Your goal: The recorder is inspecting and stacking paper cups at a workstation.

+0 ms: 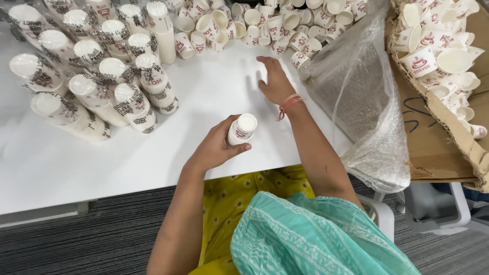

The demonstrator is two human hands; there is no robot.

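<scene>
The short stack of paper cups [241,129] sits near the centre of the view, held just above the white surface [204,97], bases up so a plain white bottom faces the camera. The left hand [216,147] wraps it from seven o'clock: the grip is closed around the stack, the thumb lying across its lower side and the fingers curled behind.

At one o'clock from the stack, the right hand [275,81] lies stretched out over the surface, palm down, fingers loosely extended and nothing in its grip. A red thread bracelet [289,104] circles that wrist. Its fingertips are just short of the loose cups [285,25] heaped along the surface's far edge at twelve o'clock, white with red print, tumbled on their sides and ends.

At ten o'clock from the stack, well apart from it, lie the wrapped sleeves of cups [102,76], clear film with dark print, leaning in rows.

At three o'clock a crumpled clear plastic bag [361,102] hangs over the surface's right edge. Beyond it, a cardboard box [438,132] holds more loose cups.

At six o'clock are yellow flowered clothing [239,191] and a teal patterned cloth [310,239], with grey carpet [91,239] beneath.
</scene>
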